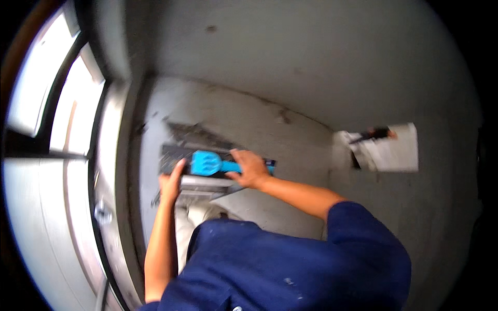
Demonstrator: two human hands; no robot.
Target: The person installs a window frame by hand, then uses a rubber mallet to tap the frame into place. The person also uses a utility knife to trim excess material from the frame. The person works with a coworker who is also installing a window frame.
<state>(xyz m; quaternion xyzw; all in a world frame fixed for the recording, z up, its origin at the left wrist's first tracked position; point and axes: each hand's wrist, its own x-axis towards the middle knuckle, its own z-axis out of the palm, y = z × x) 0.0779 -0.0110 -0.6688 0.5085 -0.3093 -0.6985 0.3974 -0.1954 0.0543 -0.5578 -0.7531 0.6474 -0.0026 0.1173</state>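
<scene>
The right hand point(250, 168) is closed around the handle of a bright blue scraper point(210, 164) with a wide, toothed head. The head points to the person's left and lies on top of a dark flat panel point(171, 157), near its middle. The left hand point(171, 184) grips the near edge of this dark panel, thumb on top and fingers under it, so it is closed on the panel. Under the panel a lighter grey piece point(202, 182) shows, touching its near edge.

All this sits above a dusty grey concrete floor point(244, 124), close to the corner where the floor meets a pale wall point(311, 62). Along the left edge of the floor runs a window frame point(96, 155) with bright glass. Well apart, on the right side, a white box point(397, 150) stands against the wall, with a small dark tool point(374, 135) that has an orange end on its top edge.
</scene>
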